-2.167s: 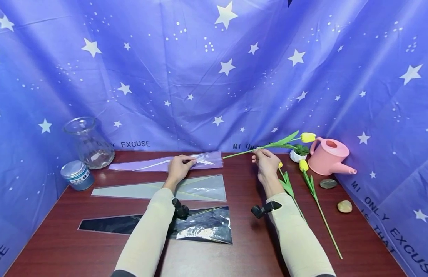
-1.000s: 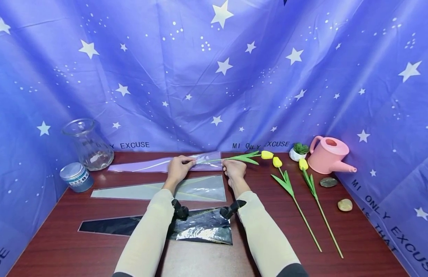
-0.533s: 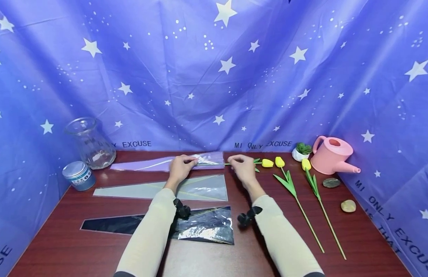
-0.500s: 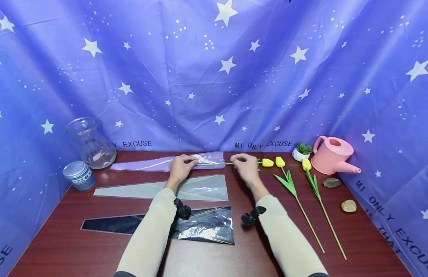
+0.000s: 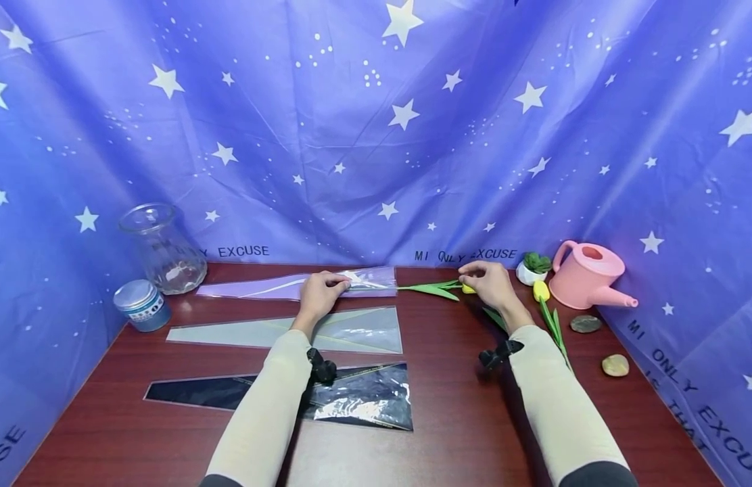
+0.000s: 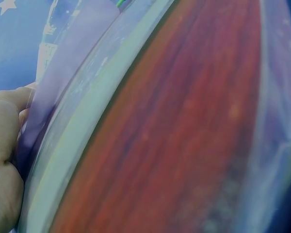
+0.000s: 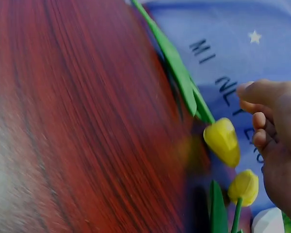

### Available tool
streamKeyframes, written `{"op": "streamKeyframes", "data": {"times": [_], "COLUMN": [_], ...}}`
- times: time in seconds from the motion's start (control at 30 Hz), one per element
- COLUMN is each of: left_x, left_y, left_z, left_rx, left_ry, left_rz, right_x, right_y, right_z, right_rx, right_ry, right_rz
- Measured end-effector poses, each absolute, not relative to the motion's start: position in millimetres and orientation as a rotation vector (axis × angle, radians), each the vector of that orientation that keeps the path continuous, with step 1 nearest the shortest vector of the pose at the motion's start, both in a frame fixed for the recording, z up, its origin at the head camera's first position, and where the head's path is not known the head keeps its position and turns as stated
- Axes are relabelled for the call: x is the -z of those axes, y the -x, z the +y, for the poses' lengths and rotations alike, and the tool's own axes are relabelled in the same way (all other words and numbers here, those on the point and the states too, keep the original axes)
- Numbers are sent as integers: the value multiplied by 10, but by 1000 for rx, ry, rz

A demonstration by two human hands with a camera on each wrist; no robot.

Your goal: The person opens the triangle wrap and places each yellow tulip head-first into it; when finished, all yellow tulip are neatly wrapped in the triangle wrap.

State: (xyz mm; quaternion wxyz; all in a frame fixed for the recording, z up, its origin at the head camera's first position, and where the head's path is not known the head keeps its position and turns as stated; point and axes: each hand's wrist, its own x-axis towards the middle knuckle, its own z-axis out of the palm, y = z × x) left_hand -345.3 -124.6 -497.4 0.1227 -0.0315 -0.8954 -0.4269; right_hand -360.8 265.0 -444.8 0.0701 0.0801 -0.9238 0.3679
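Note:
Near the back of the table, my left hand (image 5: 320, 297) pinches the clear film of a purple flower sleeve (image 5: 248, 289). The stem of a yellow tulip (image 5: 433, 291) runs into the sleeve's wide right end, with leaves and bloom outside. My right hand (image 5: 491, 287) hovers by that bloom; in the right wrist view its fingers are loosely curled, apart from the bloom (image 7: 222, 141). A second tulip (image 7: 245, 188) is mostly hidden under the right hand and arm in the head view. A third tulip (image 5: 551, 325) is partly covered by the right sleeve.
A grey sleeve (image 5: 358, 328) and a black sleeve (image 5: 364, 396) lie nearer. On the left stand a glass vase (image 5: 159, 253) and a blue jar (image 5: 141, 308). On the right are a potted succulent (image 5: 532, 272), a pink watering can (image 5: 585, 277) and two stones (image 5: 615, 365).
The tulip moved left, its stem entering the purple sleeve. My right hand let go of it and shifted right over the bloom. My left hand stayed on the sleeve.

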Motion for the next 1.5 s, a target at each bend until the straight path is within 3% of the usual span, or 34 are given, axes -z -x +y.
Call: {"op": "streamKeyframes", "data": {"times": [0.67,1.23,1.5], "left_x": [4977,4987,5011], "left_y": [3454,3441,3432], "left_z": [-1226,-1230,-1210], "left_rx": [1295,1282,1206], "left_ry": [82,99,149], "left_rz": [-2597,-2573,-2574], "right_x": [4718,4611,4676], "right_y": [3698,3684,3681], "right_z": [2615,2055,2026], "right_rx": [-852,-938,-945], "right_ry": [-429,-510,-468], "right_rz": [-2793,-2795,-2804]}}
